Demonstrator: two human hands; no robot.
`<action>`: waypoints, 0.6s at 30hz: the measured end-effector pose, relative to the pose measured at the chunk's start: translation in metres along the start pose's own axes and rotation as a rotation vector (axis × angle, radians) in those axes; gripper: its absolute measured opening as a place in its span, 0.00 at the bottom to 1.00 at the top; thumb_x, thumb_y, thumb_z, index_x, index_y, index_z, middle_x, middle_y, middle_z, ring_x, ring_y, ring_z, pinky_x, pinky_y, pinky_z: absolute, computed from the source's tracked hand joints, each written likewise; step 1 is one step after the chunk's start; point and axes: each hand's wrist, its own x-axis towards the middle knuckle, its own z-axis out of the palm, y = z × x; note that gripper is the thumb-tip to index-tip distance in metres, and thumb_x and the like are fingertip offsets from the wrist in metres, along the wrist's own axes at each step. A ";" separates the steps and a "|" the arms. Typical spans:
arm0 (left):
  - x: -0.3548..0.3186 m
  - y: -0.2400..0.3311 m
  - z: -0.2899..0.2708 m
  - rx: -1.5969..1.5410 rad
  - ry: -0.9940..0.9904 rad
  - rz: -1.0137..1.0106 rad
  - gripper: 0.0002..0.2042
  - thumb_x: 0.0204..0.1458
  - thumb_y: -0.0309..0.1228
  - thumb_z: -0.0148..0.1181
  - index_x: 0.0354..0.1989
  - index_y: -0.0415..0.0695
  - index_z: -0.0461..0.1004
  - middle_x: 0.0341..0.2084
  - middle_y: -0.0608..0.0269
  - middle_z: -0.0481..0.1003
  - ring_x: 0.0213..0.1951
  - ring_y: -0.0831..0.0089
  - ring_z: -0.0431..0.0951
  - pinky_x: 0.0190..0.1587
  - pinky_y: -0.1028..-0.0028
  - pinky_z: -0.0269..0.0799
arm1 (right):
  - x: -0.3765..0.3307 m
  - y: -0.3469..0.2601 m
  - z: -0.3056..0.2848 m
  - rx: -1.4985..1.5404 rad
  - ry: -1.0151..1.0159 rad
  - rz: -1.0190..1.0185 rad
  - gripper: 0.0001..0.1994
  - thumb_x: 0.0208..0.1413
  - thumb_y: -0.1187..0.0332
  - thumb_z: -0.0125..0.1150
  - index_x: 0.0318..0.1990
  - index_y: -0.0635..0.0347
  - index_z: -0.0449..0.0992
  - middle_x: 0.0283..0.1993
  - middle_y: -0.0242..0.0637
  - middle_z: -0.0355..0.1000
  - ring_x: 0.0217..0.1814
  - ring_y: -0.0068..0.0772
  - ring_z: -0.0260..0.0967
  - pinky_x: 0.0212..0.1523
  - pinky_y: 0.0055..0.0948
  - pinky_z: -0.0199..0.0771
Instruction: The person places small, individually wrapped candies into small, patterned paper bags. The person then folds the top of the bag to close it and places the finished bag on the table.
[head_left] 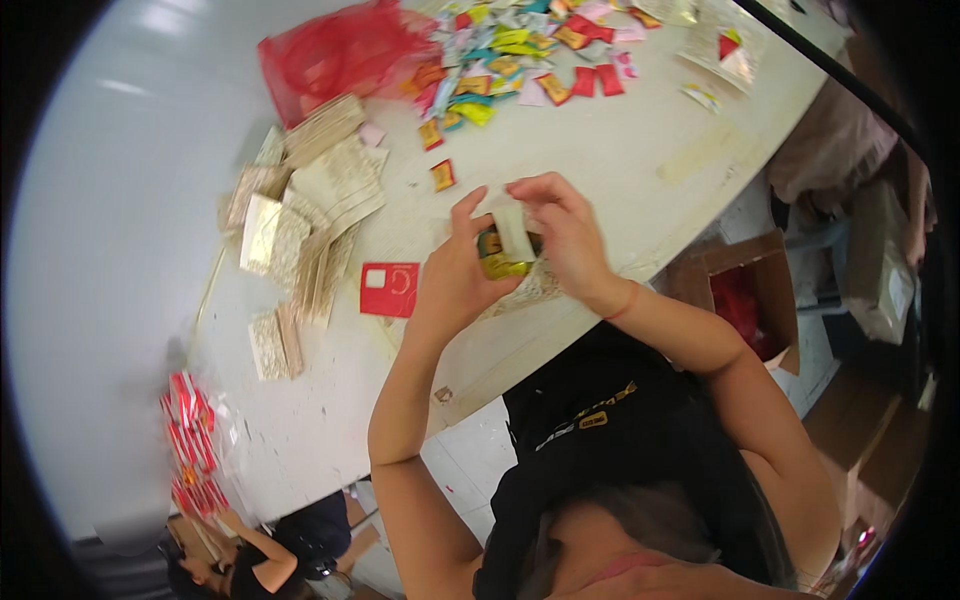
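As the left hand curves half closed around the gold-and-dark packet near the table's edge, apparently steadying it, the right hand bends, fingers curled, opposite (whether it grips, I cannot tell).

The left hand holds a gold-and-dark packet above the white table; the right hand is positioned at its right side, grip unclear. A red card lies left of the left hand. Cream patterned pouches are stacked far left, with small wrapped packets beyond.
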 end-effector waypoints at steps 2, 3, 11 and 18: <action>-0.005 -0.003 -0.002 -0.029 0.006 -0.031 0.49 0.37 0.26 0.74 0.67 0.48 0.47 0.49 0.55 0.75 0.26 0.66 0.79 0.34 0.71 0.76 | -0.008 -0.019 -0.010 -0.407 -0.234 -0.124 0.14 0.54 0.77 0.46 0.46 0.63 0.74 0.47 0.42 0.71 0.50 0.37 0.68 0.54 0.30 0.68; -0.007 -0.001 -0.003 -0.014 0.005 -0.040 0.47 0.37 0.26 0.74 0.67 0.48 0.48 0.49 0.56 0.75 0.27 0.66 0.79 0.35 0.70 0.75 | -0.015 -0.030 -0.015 -0.646 -0.354 -0.174 0.14 0.54 0.76 0.48 0.47 0.62 0.74 0.48 0.44 0.71 0.51 0.40 0.69 0.54 0.30 0.68; -0.008 0.000 0.005 -0.008 0.023 -0.005 0.44 0.40 0.26 0.70 0.66 0.47 0.50 0.51 0.59 0.74 0.26 0.64 0.79 0.34 0.69 0.75 | -0.028 -0.039 -0.015 -1.410 -0.720 -0.592 0.16 0.55 0.56 0.61 0.44 0.58 0.75 0.47 0.40 0.74 0.62 0.43 0.63 0.70 0.57 0.46; -0.015 0.000 0.013 0.013 0.073 0.063 0.31 0.52 0.22 0.60 0.65 0.42 0.54 0.57 0.56 0.70 0.23 0.68 0.77 0.30 0.69 0.73 | -0.010 -0.033 -0.034 -1.474 -0.760 -0.734 0.19 0.48 0.49 0.67 0.35 0.55 0.73 0.49 0.34 0.72 0.65 0.40 0.59 0.65 0.48 0.55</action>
